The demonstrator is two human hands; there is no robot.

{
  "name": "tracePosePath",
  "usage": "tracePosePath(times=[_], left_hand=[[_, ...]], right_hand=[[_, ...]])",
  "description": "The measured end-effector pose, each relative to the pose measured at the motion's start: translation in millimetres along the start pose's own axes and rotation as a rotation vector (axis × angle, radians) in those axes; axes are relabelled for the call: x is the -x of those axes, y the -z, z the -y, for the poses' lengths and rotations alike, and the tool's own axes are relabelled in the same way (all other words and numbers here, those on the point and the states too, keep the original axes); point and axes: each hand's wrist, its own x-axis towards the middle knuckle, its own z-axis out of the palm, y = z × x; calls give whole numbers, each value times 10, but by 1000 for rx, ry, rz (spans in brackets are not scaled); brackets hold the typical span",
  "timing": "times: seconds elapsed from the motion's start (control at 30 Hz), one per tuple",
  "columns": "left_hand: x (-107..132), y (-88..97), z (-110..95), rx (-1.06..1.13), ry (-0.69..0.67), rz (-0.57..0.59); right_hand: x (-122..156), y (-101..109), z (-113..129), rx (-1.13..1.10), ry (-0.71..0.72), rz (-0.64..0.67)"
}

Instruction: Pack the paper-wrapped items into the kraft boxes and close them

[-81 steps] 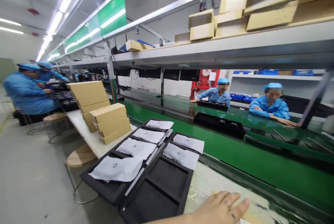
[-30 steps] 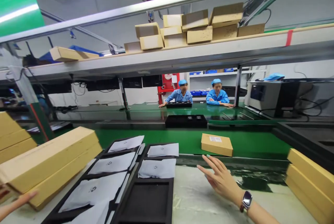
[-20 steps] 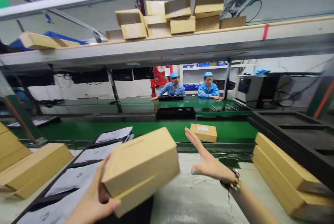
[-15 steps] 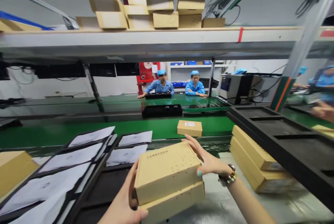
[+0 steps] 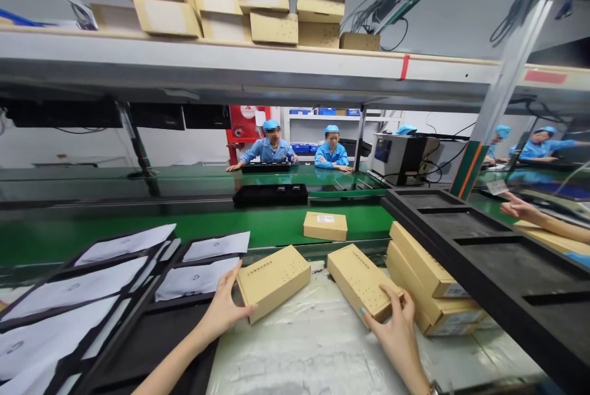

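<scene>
Two long brown cardboard boxes lie apart on the plastic-covered bench. My left hand (image 5: pixel 224 307) grips the near end of the left box (image 5: pixel 273 281). My right hand (image 5: pixel 395 331) grips the near end of the right box (image 5: pixel 362 281), which lies close beside a stack of similar boxes (image 5: pixel 428 286). Both hands have fingers curled round the box ends.
Black foam trays (image 5: pixel 157 327) with white pouches (image 5: pixel 196 278) lie to the left. A large black tray (image 5: pixel 488 260) stands at right. A small labelled box (image 5: pixel 325 225) rides the green conveyor (image 5: pixel 138 232). Workers in blue sit across; another person's hand (image 5: pixel 519 206) reaches in at right.
My left hand picked two stacked boxes off the left pile and brought them to the centre. Both hands then parted them and set them side by side on the bench.
</scene>
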Motion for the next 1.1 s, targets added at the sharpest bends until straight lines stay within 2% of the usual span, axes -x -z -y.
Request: tracePosePath(times=[0.1, 0.17, 0.23, 0.33, 0.37, 0.43, 0.5, 0.57, 0.7, 0.87, 0.9, 0.97, 1.03, 1.1], left_hand=[[164, 53, -66, 77, 26, 55], [288, 108, -131, 185, 57, 130], [381, 151, -173, 250, 43, 217], [439, 144, -161, 326, -13, 338], [442, 124, -140, 386, -17, 379], [439, 72, -85, 508, -8, 448], [451, 22, -32, 551, -5, 458], [498, -26, -4, 472, -32, 439], [710, -141, -81, 145, -129, 329], [1130, -235, -417, 105, -215, 123], [1222, -252, -504, 133, -180, 85], [1372, -317, -681, 211, -9, -44], [1437, -428, -840, 342, 207, -254], [1403, -557, -958, 525, 334, -477]], right_hand=[[7, -10, 190, 146, 35, -118], [-14, 54, 412, 190, 122, -161], [28, 115, 705, 171, 327, -41], [216, 84, 1158, 137, 839, 297], [279, 36, 1275, 139, 979, 331], [349, -79, 1424, 137, 1158, 252], [324, -153, 1472, 108, 1227, 119], [244, -145, 1469, 79, 1261, 74], [174, 7, 1495, 69, 1266, 145], [458, 110, 1617, 185, 1102, 320], [524, 120, 1642, 164, 1059, 355], [613, 145, 1705, 53, 954, 426], [624, 185, 1794, -83, 833, 527], [556, 237, 1902, -187, 731, 648]])
